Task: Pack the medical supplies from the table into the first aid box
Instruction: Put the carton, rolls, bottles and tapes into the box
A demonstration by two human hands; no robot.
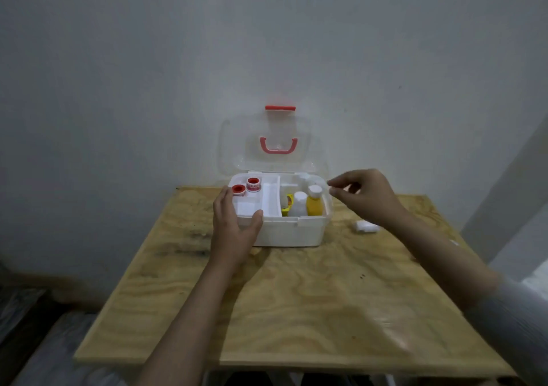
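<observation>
The white first aid box (pixel 289 233) stands open, holding two red-capped tape rolls (pixel 246 187) and bottles (pixel 307 203); a white roll (pixel 367 226) lies beside it.

Count: 1 box (pixel 289 233), 2 tape rolls (pixel 238 190) (pixel 253 184), 2 bottles (pixel 315 203) (pixel 299 204), 1 white roll (pixel 367 226) on tabletop (pixel 296 296), 2 hands (pixel 234 228) (pixel 366 197).

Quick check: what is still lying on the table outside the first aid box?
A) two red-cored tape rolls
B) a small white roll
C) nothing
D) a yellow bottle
B: a small white roll lies on the table right of the box, under the right hand.
</observation>
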